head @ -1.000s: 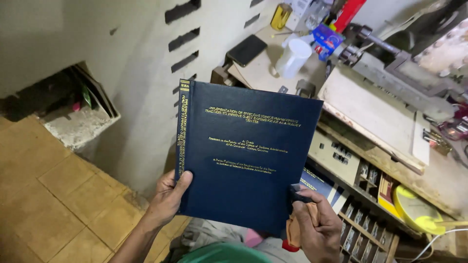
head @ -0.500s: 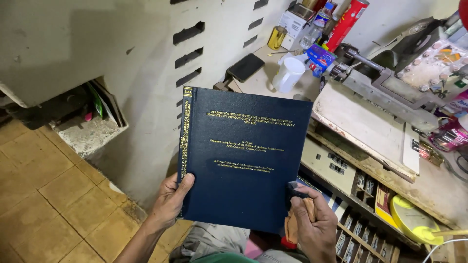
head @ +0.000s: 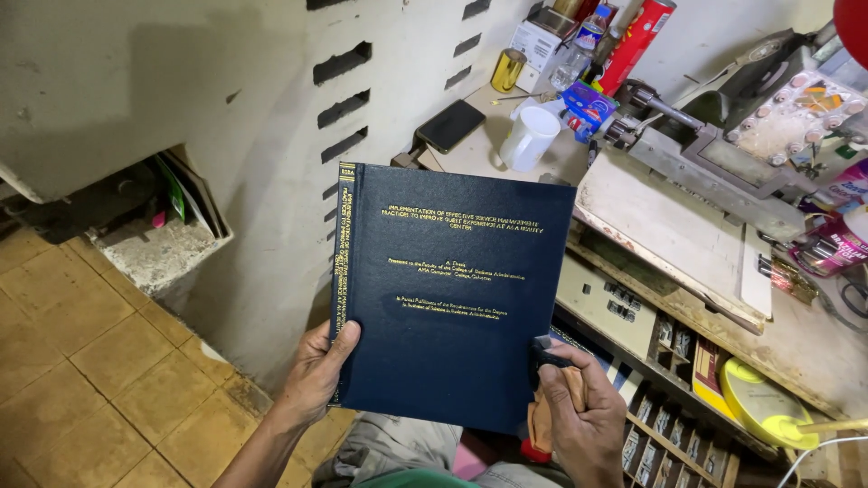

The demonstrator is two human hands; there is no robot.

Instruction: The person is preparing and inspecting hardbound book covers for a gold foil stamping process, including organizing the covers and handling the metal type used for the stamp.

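While both hands hold it up cover-first, the book (head: 452, 298) fills the middle of the view: a dark blue hardback with gold lettering on front and spine, upright and slightly tilted. Beyond it, up and to the right of the right hand, stands the press (head: 723, 136), its flat plate bare. Past the book's top edge sits a white mug (head: 531, 137). The left hand (head: 316, 375) clasps the lower spine corner, thumb across the cover. The right hand (head: 583, 416) pinches the lower fore-edge corner and also clenches a wooden-handled tool (head: 547, 407), its dark tip resting on the cover. My reading is that the finished cover is being inspected. A further turn would call for a firm grip at both corners, with the tool tip kept from scuffing the gold print.
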